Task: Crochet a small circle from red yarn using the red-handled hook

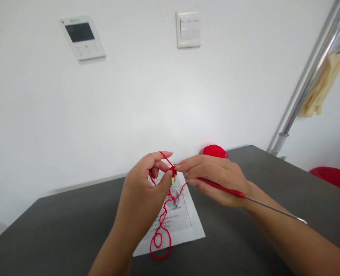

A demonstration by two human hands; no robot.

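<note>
"Nearest?"
"Red yarn point(164, 209) looping over a printed sheet point(194, 229)."
"Above?"
"The left hand point(141, 188) pinches a small stitched piece point(174, 173); the right hand point(220, 176), fingers together, holds a red-handled hook point(230, 190), its tip probably in the stitches."
"Beyond?"
"A yarn ball point(214, 151) by the wall point(158, 96)."

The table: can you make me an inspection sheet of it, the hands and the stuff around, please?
Surface: dark table, with a printed paper on it.
Job's things: small red yarn piece, red-handled hook, red yarn ball near the wall.
Clutter: loose yarn loops over the paper and past its lower edge.
Left hand: fingers pinch the red yarn piece.
Right hand: holds the hook.
Cables: nothing seen.
Surroundings: white wall with a screen panel and switches; at right, a metal pole, pale yellow cloth and a red object.
</note>
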